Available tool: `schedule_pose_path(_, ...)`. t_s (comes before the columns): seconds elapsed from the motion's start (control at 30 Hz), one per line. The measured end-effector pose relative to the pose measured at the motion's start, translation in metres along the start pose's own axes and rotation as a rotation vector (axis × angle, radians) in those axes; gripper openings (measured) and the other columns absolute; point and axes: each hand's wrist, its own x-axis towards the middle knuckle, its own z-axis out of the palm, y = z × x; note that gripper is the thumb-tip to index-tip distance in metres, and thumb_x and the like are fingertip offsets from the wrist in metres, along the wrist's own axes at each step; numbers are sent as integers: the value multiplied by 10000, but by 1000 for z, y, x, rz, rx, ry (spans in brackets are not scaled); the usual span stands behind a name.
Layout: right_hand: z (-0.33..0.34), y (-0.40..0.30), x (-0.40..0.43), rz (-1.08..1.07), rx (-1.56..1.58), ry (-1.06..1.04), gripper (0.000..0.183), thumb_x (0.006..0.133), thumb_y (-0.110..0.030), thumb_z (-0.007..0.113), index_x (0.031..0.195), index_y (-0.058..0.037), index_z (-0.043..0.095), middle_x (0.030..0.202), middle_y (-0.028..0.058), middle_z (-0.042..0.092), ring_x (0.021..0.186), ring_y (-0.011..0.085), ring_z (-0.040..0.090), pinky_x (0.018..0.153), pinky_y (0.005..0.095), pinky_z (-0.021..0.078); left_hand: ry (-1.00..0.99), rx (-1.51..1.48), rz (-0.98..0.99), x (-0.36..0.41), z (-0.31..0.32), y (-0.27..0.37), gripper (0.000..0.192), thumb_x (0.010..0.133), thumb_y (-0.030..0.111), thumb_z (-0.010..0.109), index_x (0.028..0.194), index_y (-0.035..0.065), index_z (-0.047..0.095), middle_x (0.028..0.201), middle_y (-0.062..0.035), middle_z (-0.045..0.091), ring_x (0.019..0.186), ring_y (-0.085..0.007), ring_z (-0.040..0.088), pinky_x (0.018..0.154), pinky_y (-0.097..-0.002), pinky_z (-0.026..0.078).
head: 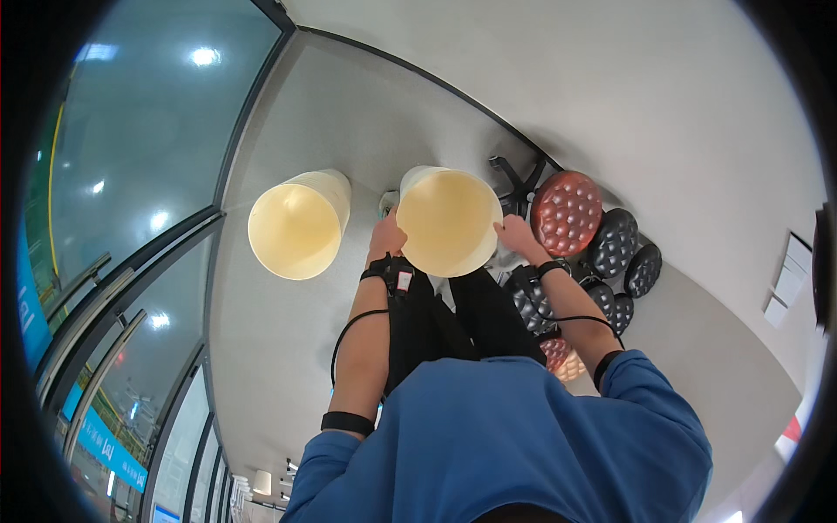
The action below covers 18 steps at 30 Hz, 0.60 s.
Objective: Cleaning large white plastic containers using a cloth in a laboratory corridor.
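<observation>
A tall cream-coloured round bin [450, 222] stands or hangs right in front of my legs, its mouth turned up towards me. No contents show inside it. My left hand [387, 236] holds its left side just under the rim. On the opposite side, my right hand [520, 236] grips the rim with its fingertips. A second bin [294, 229] of the same kind is on the grey floor to the left, apart from both hands. Whether the held bin touches the floor is hidden by its own body.
Round tufted stools crowd close to my right arm, among them a red seat [566, 213] and a black seat [613, 242]. A black star-shaped stool base [521, 180] juts out behind them. Glass doors with metal handles [104, 386] line the left; a white wall [628, 98] runs ahead.
</observation>
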Motion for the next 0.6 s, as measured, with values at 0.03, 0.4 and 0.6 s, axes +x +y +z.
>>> schedule_pose_path(0.03, -17, -13, 1, -16, 4, -4, 422, 797, -346, 490, 699, 59, 558, 756, 260, 567, 779, 411, 554, 698, 474, 442, -48, -110, -80, -11, -10, 2, 432, 731, 77, 485, 1161, 73, 437, 916, -232, 588, 885, -428, 532, 734, -485, 439)
schedule_pose_path(0.4, -172, -215, -8, -412, -96, 74, 246, 678, -220, 503, 698, 8, 594, 693, 211, 588, 682, 371, 585, 637, 438, 471, 453, -40, -36, -50, -118, -8, 439, 734, 167, 572, 1123, -10, 473, 888, -214, 607, 880, -360, 572, 787, -410, 452)
schedule_pose_path(0.6, -175, -303, -20, -457, -132, 173, 142, 642, -172, 556, 702, -61, 619, 676, 133, 608, 676, 290, 612, 631, 414, 440, 894, 181, -74, -84, -150, -2, 622, 751, 206, 594, 1220, -86, 308, 1215, -279, 362, 1046, -424, 445, 851, -418, 415)
